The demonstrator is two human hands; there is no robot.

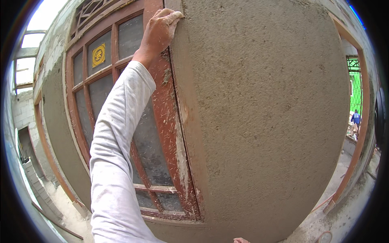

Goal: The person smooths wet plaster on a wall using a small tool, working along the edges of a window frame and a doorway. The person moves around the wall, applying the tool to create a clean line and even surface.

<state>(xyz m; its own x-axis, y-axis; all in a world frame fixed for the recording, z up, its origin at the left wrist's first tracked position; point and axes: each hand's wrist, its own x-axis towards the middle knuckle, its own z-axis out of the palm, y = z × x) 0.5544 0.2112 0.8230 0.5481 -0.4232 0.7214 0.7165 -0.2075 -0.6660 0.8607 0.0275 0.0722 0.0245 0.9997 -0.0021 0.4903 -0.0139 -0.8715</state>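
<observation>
My left hand (160, 30) is up high, fingers curled over the plaster (263, 113) edge beside the window frame (166, 105), probably for bracing. Right hand (241, 240) barely shows at the bottom; can't tell its grip.
</observation>
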